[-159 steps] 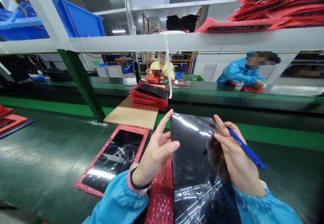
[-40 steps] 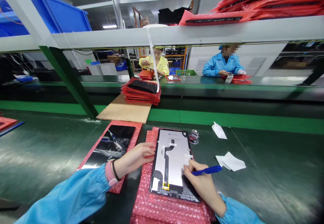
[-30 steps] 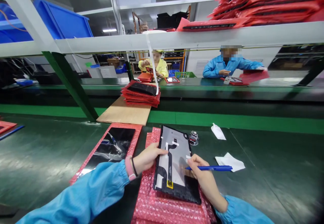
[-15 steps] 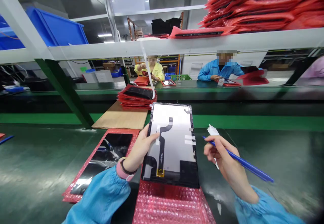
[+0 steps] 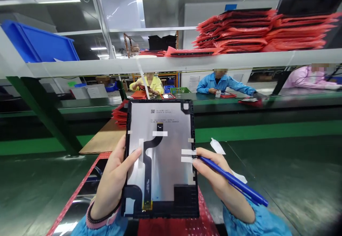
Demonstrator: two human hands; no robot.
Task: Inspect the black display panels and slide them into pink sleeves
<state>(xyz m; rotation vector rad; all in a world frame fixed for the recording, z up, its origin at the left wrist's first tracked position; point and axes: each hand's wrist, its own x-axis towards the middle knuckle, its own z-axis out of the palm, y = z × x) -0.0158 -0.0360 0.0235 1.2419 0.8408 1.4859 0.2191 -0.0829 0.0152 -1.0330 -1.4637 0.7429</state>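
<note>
A tablet screen panel [image 5: 167,172] is held up in front of me, its silver back facing me with a black ribbon cable and white tape strips on it. My left hand [image 5: 113,173] grips its left edge, thumb pressed on the back near a tape strip. Between the fingers of my right hand [image 5: 213,172] is a blue pen [image 5: 235,182], and those fingertips are at the panel's right edge beside two tape strips. Below the panel lies a red bubble-wrap bag [image 5: 176,227]. To the left, partly behind my left arm, a dark glossy screen [image 5: 80,200] rests on red bubble wrap.
Crumpled white paper pieces [image 5: 217,146] lie on the green table [image 5: 288,179] to the right. A cardboard sheet [image 5: 103,136] bears stacked red bags [image 5: 120,114]. Overhead, a shelf [image 5: 240,59] carries red-wrapped stacks and a blue bin [image 5: 40,45]. Several co-workers sit across.
The panel is now more upright and closer to me. My right hand with the pen has come from the right to the panel's edge. The view has shifted rightward and up.
</note>
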